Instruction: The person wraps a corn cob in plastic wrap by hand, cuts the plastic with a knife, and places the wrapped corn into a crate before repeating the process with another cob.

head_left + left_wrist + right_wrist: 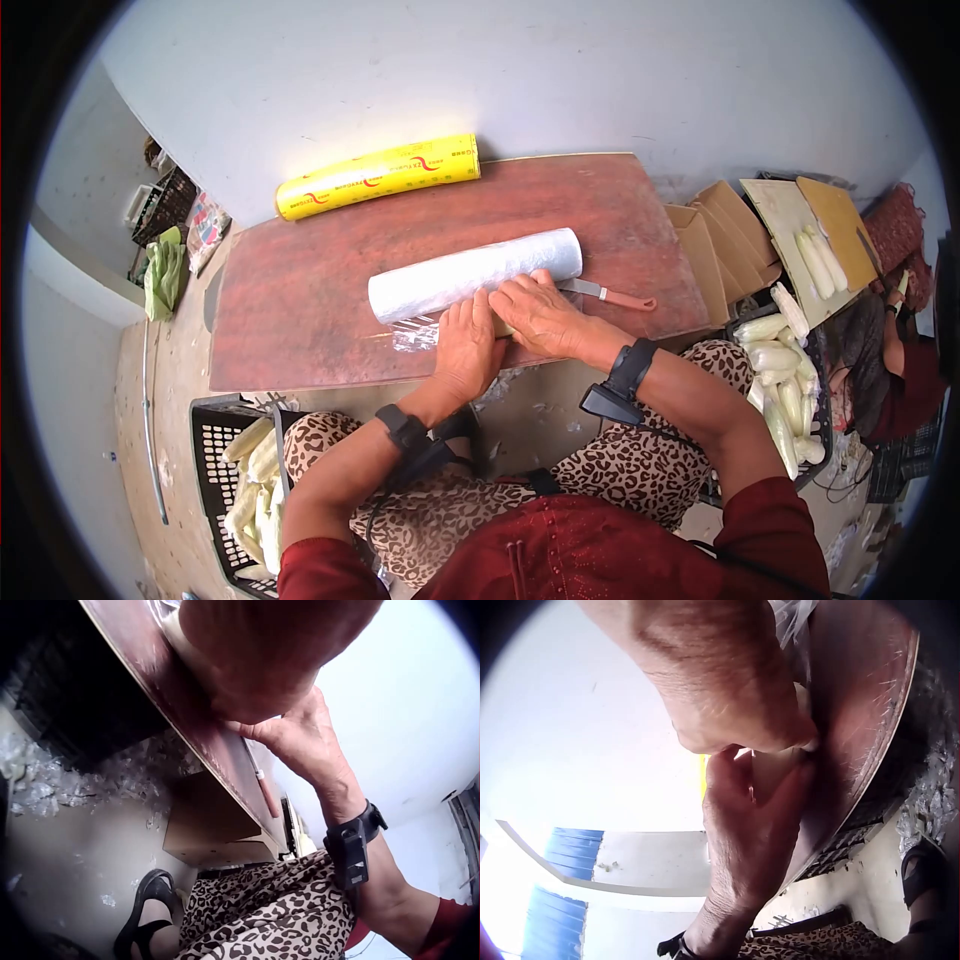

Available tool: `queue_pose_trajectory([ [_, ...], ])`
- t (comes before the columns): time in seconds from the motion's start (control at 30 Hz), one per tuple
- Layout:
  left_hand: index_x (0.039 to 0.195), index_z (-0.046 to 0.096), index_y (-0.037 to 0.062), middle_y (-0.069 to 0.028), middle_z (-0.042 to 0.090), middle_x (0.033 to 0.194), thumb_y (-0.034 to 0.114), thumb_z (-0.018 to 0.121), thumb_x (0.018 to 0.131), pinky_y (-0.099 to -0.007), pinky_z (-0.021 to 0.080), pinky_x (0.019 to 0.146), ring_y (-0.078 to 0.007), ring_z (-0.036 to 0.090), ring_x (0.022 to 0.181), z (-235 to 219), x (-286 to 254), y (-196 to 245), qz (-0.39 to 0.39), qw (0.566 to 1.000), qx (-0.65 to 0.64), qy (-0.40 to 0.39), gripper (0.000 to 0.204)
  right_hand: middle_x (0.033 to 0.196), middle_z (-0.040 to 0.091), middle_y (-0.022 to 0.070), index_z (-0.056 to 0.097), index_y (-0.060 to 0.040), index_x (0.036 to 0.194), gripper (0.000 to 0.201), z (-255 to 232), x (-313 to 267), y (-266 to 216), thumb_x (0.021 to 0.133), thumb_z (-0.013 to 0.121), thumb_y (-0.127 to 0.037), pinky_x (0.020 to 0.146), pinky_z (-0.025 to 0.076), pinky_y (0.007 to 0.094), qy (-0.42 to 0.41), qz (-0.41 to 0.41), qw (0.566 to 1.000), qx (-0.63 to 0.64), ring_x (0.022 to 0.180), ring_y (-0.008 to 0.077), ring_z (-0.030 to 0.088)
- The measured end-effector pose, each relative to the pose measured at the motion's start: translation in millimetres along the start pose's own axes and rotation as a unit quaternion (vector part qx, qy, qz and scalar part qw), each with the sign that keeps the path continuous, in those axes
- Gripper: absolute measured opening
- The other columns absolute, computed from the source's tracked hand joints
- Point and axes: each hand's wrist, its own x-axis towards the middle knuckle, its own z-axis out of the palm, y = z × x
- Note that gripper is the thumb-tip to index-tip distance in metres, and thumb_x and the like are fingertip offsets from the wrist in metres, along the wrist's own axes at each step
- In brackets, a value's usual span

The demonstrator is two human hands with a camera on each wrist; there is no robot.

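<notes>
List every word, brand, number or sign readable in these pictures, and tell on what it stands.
"ZX" (probable reading): on the yellow cylindrical roll, beside a red curved logo.
Smaller print on the same roll: too small to read.
No other readable text appears.

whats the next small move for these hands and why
Probably turn the pale piece a little toward the roll: the left hand and right hand both grip it on the near side of the roll, and loose film shows on the table beside the left hand, so a small turn would likely draw film around it.
</notes>
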Motion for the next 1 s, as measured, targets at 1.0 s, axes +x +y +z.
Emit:
queue_pose_trajectory([
  [1.0,0.113,0.053,0.0061,-0.0122,0.057,0.106,0.031,0.08,0.068,-0.044,0.039,0.09,-0.0316,0.054,0.104,-10,16,-2,-0.052,0.995,0.038,-0.081,0.057,0.113,0.06,0.0112,0.057,-0.0033,0.111,0.033,-19,36,24,0.078,0.055,0.004,0.092,0.035,0.0418,-0.019,0.103,0.991,0.085,0.113,0.0278,0.054],
])
